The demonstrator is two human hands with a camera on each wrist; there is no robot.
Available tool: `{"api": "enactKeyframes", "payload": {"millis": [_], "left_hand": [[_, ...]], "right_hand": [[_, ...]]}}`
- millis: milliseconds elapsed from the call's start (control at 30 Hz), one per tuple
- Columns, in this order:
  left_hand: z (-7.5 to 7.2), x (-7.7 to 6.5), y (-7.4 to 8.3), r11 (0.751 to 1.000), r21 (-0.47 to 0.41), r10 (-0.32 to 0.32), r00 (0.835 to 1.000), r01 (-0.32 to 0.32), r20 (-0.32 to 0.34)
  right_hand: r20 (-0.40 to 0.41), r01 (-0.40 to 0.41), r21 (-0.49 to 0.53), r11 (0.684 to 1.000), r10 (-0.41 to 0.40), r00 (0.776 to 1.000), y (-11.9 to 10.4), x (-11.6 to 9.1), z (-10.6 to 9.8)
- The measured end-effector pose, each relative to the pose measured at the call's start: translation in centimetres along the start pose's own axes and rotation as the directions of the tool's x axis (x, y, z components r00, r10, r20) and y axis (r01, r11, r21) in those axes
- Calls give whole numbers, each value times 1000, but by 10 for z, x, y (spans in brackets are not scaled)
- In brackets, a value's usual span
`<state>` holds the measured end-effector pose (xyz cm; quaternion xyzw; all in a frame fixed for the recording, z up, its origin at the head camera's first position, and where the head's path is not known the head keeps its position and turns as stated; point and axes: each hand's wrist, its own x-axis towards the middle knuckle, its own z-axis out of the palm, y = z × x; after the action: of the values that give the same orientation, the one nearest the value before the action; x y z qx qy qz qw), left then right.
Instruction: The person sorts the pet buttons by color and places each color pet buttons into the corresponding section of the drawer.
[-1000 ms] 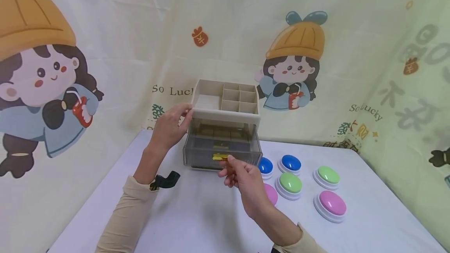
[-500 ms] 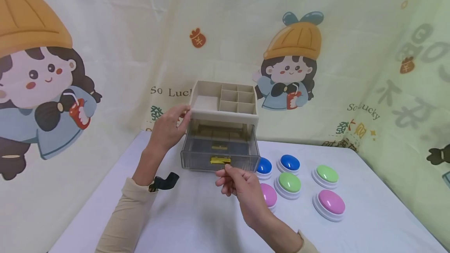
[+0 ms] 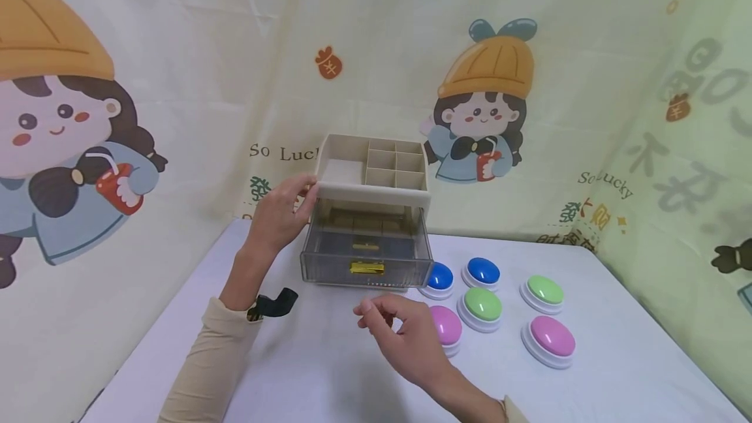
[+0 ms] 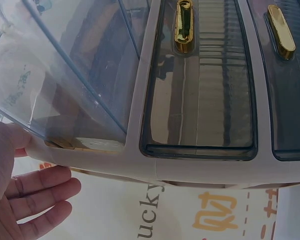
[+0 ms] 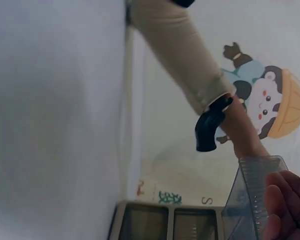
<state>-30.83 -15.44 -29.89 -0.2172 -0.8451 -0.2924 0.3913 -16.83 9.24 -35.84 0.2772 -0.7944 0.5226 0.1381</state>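
Observation:
A beige desk organizer [image 3: 376, 194] with a divided top tray stands at the back of the table. Its clear grey top drawer [image 3: 331, 270] is pulled out, with a gold handle [image 3: 367, 268] on the front. My left hand [image 3: 283, 213] holds the organizer's upper left corner between thumb and finger; its other fingers stay off it in the left wrist view. Two lower drawers, one of them the middle drawer [image 4: 209, 105], are closed there. In front of the pulled-out drawer, my right hand [image 3: 408, 338] hovers loosely curled, holding nothing and apart from the handle.
Several round push buttons on white bases stand right of the organizer, among them a blue button [image 3: 484, 271], a green button [image 3: 484, 304] and a pink button [image 3: 552, 337]. A printed cloth [image 3: 376, 31] hangs behind the white table [image 3: 305, 371].
My right hand has let go of the gold handle and drawn back toward me, down and away from the drawer. The drawer stays out; my left hand keeps its hold on the corner.

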Motion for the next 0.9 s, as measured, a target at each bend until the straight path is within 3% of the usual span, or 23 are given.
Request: {"api": "enactKeyframes", "payload": {"millis": [100, 167, 500, 767, 900], "left_hand": [[0, 0, -1, 1000, 0, 2, 1000, -2, -4], [0, 0, -1, 1000, 1, 3, 1000, -3, -5], [1, 1, -3, 1000, 2, 19, 1000, -19, -10], [3, 2, -6, 1000, -8, 23, 1000, -23, -14], [2, 3, -7, 1000, -10, 27, 1000, -27, -15]], "right_hand": [[-18, 199, -109, 974, -202, 979, 5, -3, 0], [-16, 255, -143, 956, -260, 966, 8, -4, 0], [-26, 196, -230, 953, -207, 978, 19, -14, -12], [-70, 193, -310, 931, -225, 972, 31, -26, -27], [-99, 142, -343, 928, -186, 978, 34, -32, -34]]}}
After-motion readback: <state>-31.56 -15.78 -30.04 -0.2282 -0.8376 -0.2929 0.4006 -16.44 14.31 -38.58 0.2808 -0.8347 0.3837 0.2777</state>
